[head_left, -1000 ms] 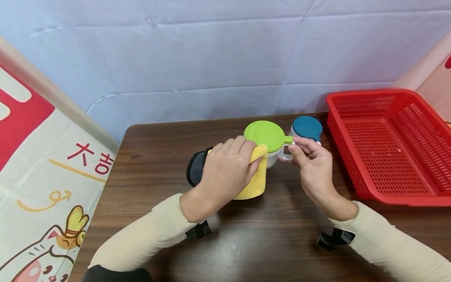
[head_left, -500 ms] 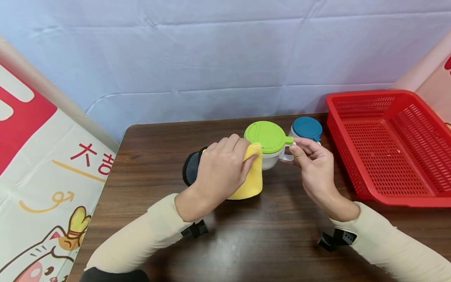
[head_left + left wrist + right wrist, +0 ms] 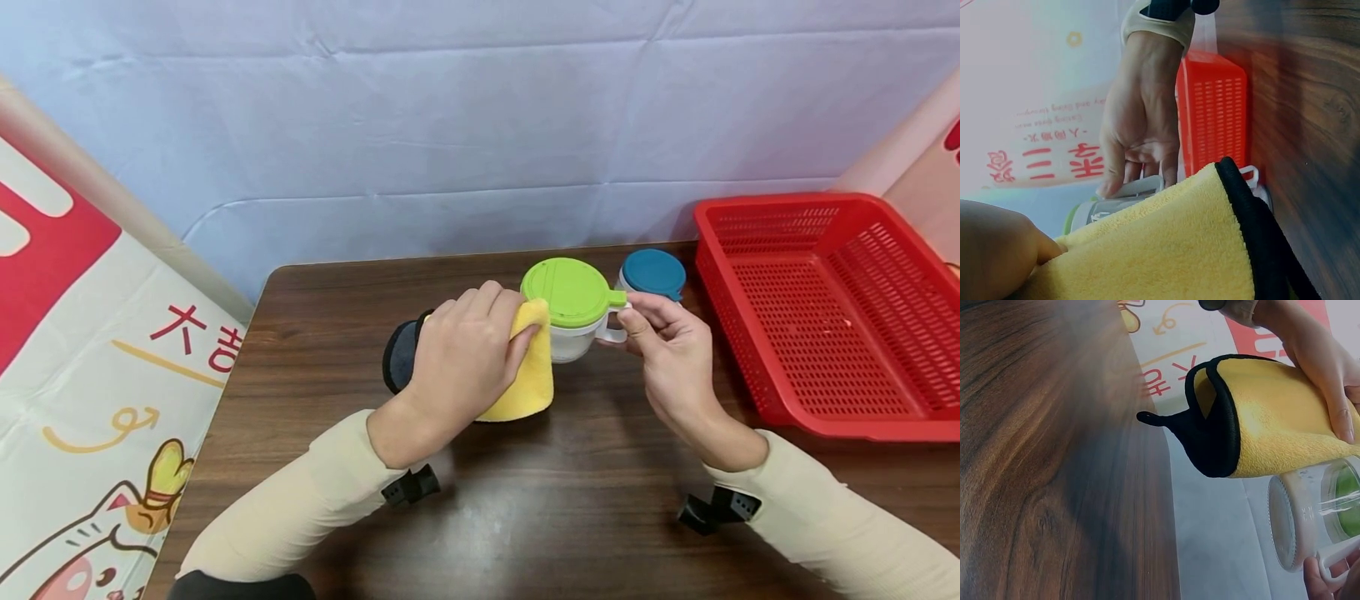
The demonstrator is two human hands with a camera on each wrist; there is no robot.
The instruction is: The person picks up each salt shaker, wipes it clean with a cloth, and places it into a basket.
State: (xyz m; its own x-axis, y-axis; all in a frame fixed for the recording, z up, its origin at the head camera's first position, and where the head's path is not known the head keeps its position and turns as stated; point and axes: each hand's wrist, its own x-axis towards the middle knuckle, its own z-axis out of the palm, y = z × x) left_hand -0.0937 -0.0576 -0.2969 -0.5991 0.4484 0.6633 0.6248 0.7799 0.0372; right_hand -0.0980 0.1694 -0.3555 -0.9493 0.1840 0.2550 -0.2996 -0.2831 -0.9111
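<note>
My left hand [image 3: 465, 350] grips a folded yellow cloth [image 3: 531, 367] with a dark grey back and black edging. In the right wrist view the cloth [image 3: 1272, 419] lies against the side of a clear jar [image 3: 1307, 512], or very near it. The jar has a green lid [image 3: 567, 292] and a white handle [image 3: 613, 333]. My right hand [image 3: 675, 358] pinches that handle between thumb and fingers. The jar's base shows in the right wrist view and seems to be off the table. In the left wrist view the cloth [image 3: 1160, 244] hides most of the jar.
Behind my right hand stands a smaller jar with a blue lid [image 3: 654, 272]. A red plastic basket [image 3: 723, 308] sits at the right of the brown wooden table [image 3: 337, 308]. A pale cloth backdrop [image 3: 450, 150] hangs behind the table's far edge.
My left hand and the yellow cloth have shifted a little to the left, so more of the jar's side shows. The right hand and jar have barely moved.
</note>
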